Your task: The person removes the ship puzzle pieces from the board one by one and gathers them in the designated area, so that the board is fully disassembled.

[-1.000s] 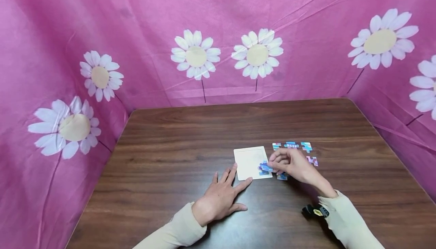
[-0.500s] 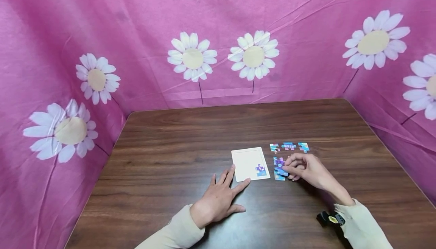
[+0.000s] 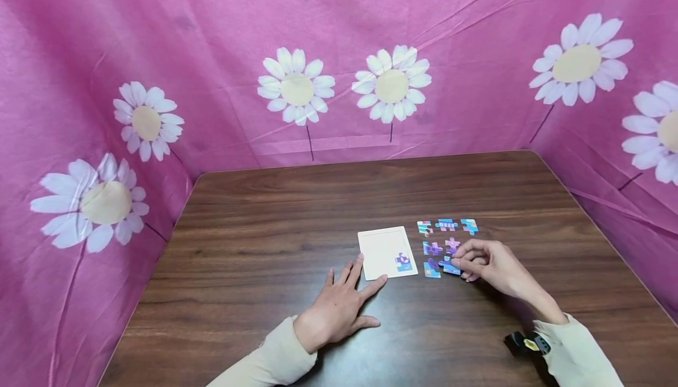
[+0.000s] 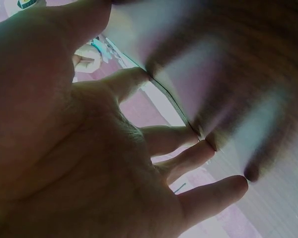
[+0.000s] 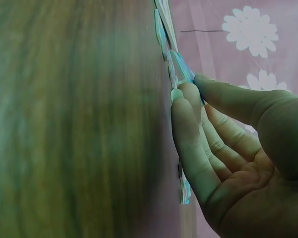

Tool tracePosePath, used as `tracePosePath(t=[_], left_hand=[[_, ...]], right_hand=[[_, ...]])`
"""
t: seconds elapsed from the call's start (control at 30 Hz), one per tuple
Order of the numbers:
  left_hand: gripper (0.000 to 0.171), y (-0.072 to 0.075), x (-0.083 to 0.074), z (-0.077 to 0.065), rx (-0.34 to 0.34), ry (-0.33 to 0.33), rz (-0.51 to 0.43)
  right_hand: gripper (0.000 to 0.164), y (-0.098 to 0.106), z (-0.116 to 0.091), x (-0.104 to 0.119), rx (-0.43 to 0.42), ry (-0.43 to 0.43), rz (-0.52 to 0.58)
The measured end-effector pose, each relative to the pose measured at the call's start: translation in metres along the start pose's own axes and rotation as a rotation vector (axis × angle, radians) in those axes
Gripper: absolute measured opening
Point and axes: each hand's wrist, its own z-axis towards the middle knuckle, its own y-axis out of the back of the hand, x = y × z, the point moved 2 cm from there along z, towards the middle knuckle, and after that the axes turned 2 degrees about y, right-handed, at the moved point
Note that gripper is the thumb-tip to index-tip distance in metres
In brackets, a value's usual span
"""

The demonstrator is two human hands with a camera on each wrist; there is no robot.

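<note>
My right hand [image 3: 489, 266] pinches a blue puzzle piece [image 3: 451, 266] between thumb and fingers, low over the table among the loose pieces. In the right wrist view the held puzzle piece [image 5: 182, 68] appears tilted at the fingertips. Left of it lies a square cream puzzle tray [image 3: 376, 246]. A purple-and-blue puzzle piece [image 3: 404, 266] sits in the tray's lower right corner. My left hand [image 3: 339, 310] rests with spread fingers at the tray's lower left, index finger and thumb side touching its edge. The left wrist view shows the left hand's palm [image 4: 104, 148] and straight fingers.
Loose puzzle pieces lie right of the tray: a top row with a blue-and-pink piece [image 3: 446, 224], purple-pink pieces [image 3: 432, 249] below, and a blue corner piece [image 3: 431, 270] nearest me. The brown wooden table [image 3: 286, 210] ends at a pink flowered curtain [image 3: 222, 81].
My right hand has moved right, away from the tray's lower right corner, carrying the blue puzzle piece to the loose pieces. My left hand keeps its place at the tray.
</note>
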Motion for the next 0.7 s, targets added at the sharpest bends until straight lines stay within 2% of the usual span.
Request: tracePosePath(t=[0.4,0.7], left_hand=[[0.079,0.0,0.0002,-0.0005,0.008,-0.005,-0.027],[0.08,0.0,0.0003,-0.0002,0.008,-0.007,-0.026]], right_hand=[[0.015,0.0042,-0.0052,-0.0028,-0.018,-0.011,-0.078],[0.01,0.0039,-0.0071,-0.0011,-0.051,-0.014,-0.18]])
